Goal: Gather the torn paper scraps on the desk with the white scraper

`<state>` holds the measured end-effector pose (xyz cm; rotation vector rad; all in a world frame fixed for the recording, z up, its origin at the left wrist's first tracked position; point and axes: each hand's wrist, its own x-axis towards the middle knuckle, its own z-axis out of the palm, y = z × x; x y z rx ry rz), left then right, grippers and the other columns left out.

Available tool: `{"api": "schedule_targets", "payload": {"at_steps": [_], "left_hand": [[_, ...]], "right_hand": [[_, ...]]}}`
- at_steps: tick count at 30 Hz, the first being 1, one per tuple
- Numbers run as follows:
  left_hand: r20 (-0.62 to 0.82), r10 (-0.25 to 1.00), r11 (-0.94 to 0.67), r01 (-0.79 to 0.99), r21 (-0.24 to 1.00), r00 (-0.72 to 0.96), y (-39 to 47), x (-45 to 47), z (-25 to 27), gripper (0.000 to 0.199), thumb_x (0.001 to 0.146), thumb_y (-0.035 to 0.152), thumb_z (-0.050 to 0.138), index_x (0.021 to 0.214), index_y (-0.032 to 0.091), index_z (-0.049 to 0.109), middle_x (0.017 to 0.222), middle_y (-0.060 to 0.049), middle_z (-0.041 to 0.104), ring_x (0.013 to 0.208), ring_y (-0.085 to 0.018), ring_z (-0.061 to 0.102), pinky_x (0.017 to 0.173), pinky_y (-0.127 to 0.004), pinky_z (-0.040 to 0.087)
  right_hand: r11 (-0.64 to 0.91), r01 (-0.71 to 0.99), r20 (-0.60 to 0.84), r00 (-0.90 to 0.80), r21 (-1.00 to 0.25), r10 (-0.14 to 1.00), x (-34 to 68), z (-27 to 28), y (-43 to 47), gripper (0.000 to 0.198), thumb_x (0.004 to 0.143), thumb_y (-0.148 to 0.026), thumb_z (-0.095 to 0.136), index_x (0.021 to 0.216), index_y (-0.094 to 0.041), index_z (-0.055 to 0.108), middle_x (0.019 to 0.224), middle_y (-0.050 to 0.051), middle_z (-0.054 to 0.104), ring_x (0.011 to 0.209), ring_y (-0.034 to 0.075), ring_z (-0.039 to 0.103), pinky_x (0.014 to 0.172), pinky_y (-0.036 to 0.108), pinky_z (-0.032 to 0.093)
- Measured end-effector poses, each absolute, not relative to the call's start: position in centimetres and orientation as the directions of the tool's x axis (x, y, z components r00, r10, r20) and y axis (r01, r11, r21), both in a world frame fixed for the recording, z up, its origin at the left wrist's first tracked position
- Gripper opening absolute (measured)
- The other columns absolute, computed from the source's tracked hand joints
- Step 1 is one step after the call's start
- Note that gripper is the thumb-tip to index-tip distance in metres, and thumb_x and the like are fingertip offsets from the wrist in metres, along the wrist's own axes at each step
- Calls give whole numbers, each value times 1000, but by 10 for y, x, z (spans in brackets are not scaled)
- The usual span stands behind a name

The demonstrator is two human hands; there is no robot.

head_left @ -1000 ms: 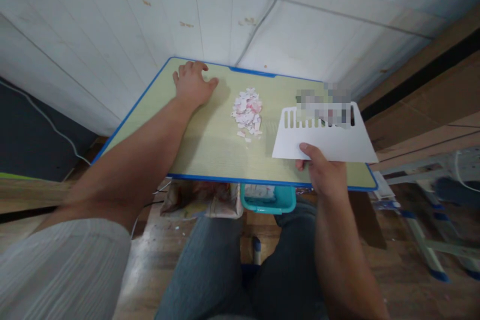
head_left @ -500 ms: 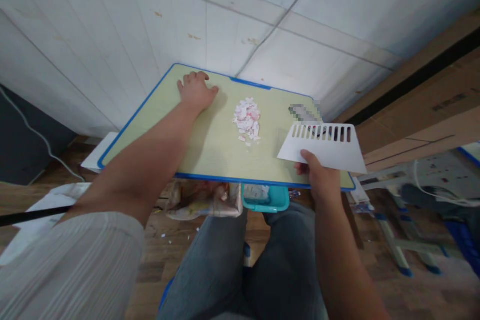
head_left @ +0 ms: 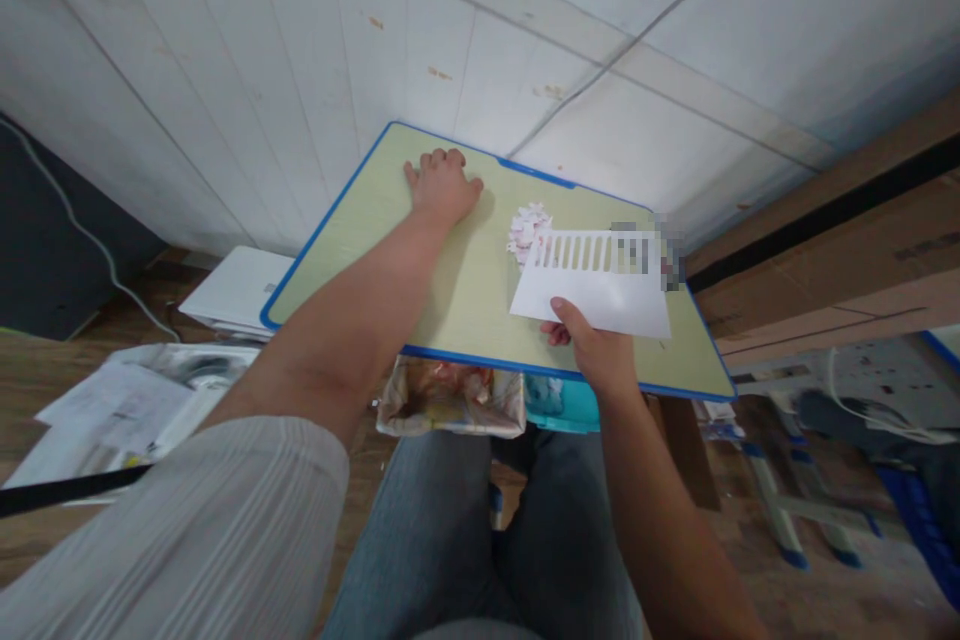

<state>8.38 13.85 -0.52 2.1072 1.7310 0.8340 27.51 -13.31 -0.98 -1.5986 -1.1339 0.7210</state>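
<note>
My left hand (head_left: 441,186) rests on the far left part of the pale yellow tabletop (head_left: 480,260), its fingers spread and nothing in them. In my right hand (head_left: 592,345) is a flat white sheet with a row of slots (head_left: 600,295), pinched at its near edge with the thumb on top. Its slotted end points away from me and hangs over the right side of a heap of small white and pinkish paper scraps (head_left: 527,223), hiding part of it. Whether the sheet touches the scraps, I cannot tell.
Below the table's near edge are a lined bin (head_left: 454,420) with crumpled waste and a turquoise container (head_left: 566,410). Cardboard boxes (head_left: 840,250) stand at the right, a panelled wall (head_left: 420,30) behind. Papers lie in a white tray (head_left: 135,405) at lower left. A blurred patch covers something at the table's right.
My right hand has brought the slotted sheet leftward across the table, from beside the scraps to over their right part. The left hand stays at its place. The camera view has shifted left.
</note>
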Motion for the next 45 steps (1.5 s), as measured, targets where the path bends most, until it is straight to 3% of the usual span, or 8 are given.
{"api": "schedule_targets", "payload": {"at_steps": [12,16,21,26,31,36,41,45], "left_hand": [[211,972,-199,828,525,100,131,88,-1,68,110,59,70,172,31,59,177,-17,59,172,-51,40,148,-75,14],[196,977,-181,831,526,89,133,87,-1,67,113,54,66,175,28,57,176,-18,59,171,-49,43,147,-72,21],[187,980,-153,838,524,62,133,89,1,68,113,53,65,176,29,55,177,-19,59,171,-50,42,144,-73,27],[160,986,-124,864,488,51,132,89,5,59,117,48,59,168,20,60,177,-19,57,170,-42,44,143,-63,31],[158,987,-116,846,520,38,134,87,4,52,120,53,59,164,25,61,178,-9,60,167,-35,42,141,-63,28],[174,983,-132,865,484,53,130,90,5,51,116,41,63,163,21,63,178,-13,61,164,-34,46,139,-61,31],[165,985,-124,862,492,47,131,90,5,52,115,49,63,164,34,63,177,-3,61,163,-33,42,140,-60,30],[161,985,-136,841,524,59,135,89,3,59,112,47,62,166,27,62,180,-10,57,167,-36,41,141,-62,27]], "right_hand": [[-60,411,86,326,-910,941,272,-6,-140,45,92,-61,84,66,-26,75,68,7,79,60,22,70,73,40,64],[-50,412,71,274,-910,959,271,3,-142,44,87,-63,87,66,-26,76,64,8,78,59,24,70,69,41,66],[-27,425,72,217,-905,974,272,9,-141,54,91,-71,85,64,-26,75,65,9,77,62,24,72,69,41,68],[3,409,93,198,-912,976,268,7,-141,57,88,-77,90,67,-26,75,65,8,77,57,23,69,66,41,68],[4,391,105,237,-921,966,260,3,-145,56,89,-75,91,67,-26,75,66,8,78,57,22,70,62,39,67],[-5,389,89,222,-921,971,262,5,-152,53,87,-71,96,69,-26,74,61,6,75,55,23,70,59,39,67],[5,371,86,202,-929,976,263,9,-153,53,88,-70,95,69,-26,74,63,6,76,55,22,70,58,38,67],[0,370,80,201,-929,976,262,12,-154,51,83,-70,100,75,-26,74,62,4,75,55,25,71,59,41,67]]}}
